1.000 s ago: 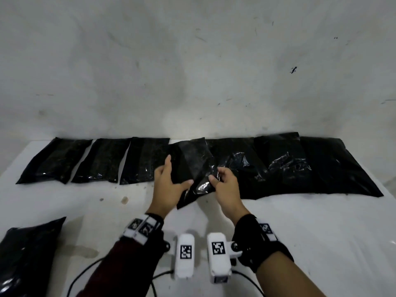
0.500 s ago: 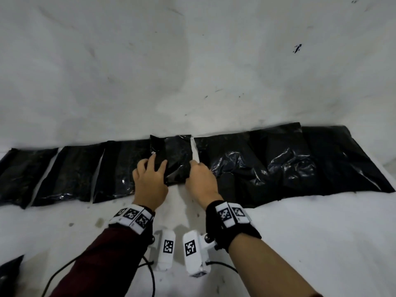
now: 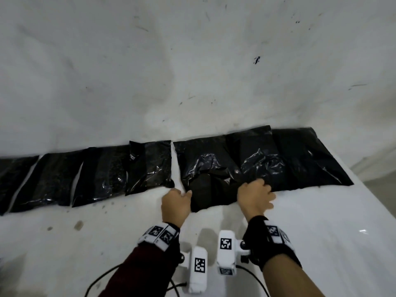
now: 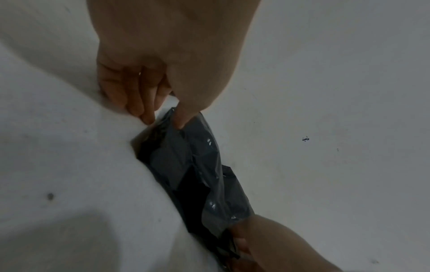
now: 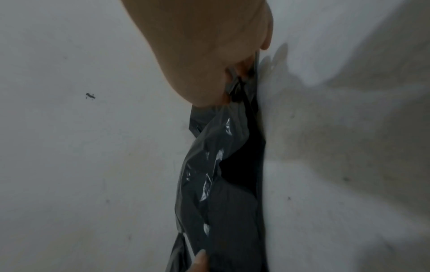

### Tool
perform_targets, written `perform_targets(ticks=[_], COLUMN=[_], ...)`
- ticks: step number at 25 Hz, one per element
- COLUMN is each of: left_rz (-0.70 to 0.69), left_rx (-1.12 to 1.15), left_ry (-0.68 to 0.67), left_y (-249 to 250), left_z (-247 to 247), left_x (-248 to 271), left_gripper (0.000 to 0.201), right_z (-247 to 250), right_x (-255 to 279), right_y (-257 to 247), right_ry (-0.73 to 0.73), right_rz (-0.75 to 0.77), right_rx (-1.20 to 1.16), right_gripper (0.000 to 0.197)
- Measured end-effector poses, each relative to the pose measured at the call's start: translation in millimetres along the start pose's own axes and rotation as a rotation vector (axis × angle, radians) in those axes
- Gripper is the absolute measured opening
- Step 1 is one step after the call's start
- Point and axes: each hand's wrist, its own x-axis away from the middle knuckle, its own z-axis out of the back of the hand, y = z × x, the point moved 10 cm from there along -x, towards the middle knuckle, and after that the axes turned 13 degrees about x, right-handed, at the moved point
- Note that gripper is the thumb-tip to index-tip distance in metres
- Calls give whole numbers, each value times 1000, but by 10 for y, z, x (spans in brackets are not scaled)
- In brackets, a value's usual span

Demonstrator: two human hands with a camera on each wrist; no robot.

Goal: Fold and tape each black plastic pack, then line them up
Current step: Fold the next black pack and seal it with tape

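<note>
A loose, unfolded black plastic pack (image 3: 205, 168) lies on the white table (image 3: 321, 232) against the wall. My left hand (image 3: 184, 195) pinches its near left corner between thumb and fingers, plainly seen in the left wrist view on the pack (image 4: 197, 165). My right hand (image 3: 260, 188) grips the near right corner, crumpling the plastic; the right wrist view shows the pack (image 5: 228, 202) running from that hand (image 5: 235, 86). Just left of it lies a folded pack (image 3: 150, 166) at the end of a row.
More folded packs (image 3: 100, 170) (image 3: 53, 179) stand in line to the left along the wall (image 3: 192, 61). Two larger unfolded packs (image 3: 255, 151) (image 3: 310, 159) overlap on the right. The table's right edge (image 3: 368, 189) falls away beyond them. Small stains (image 3: 78, 225) mark the table.
The folded pack that both hands held was set down in the row and let go. Both hands have moved right and taken hold of the near corners of the neighbouring unfolded pack.
</note>
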Motion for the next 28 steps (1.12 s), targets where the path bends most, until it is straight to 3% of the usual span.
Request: perform_targets(ticks=[3,6,10,14,16,20,28], left_rz=[87,212,341,265,204,82,14], left_rx=[-4,146,445,718,873,1034,1097], left_ry=[-96,-136,-100,43,48,11,-13], left_y=[-31,-108,-112,396,759,1359,1448], left_z=[-244,-308,-187,182,372,678,718], left_x=[-27,-9,41,155,201,359,674], left_gripper=[36,29,9,11,22,23,22], right_z=[-80,-49,143,557,864,1420,1643], right_x=[-156,-232,-279,-178,-81,81,318], right_y=[83,60,-55,-285,-384,-430,-422], right_ry=[-99,-141,-200,-257,-279,-287,-353], right_rz=[21,40,97,207,246,319,410], right_rx=[-151,-318,-532,-772,-900,-1033,-1078], right_gripper=[27,13,19,23,22,17,16])
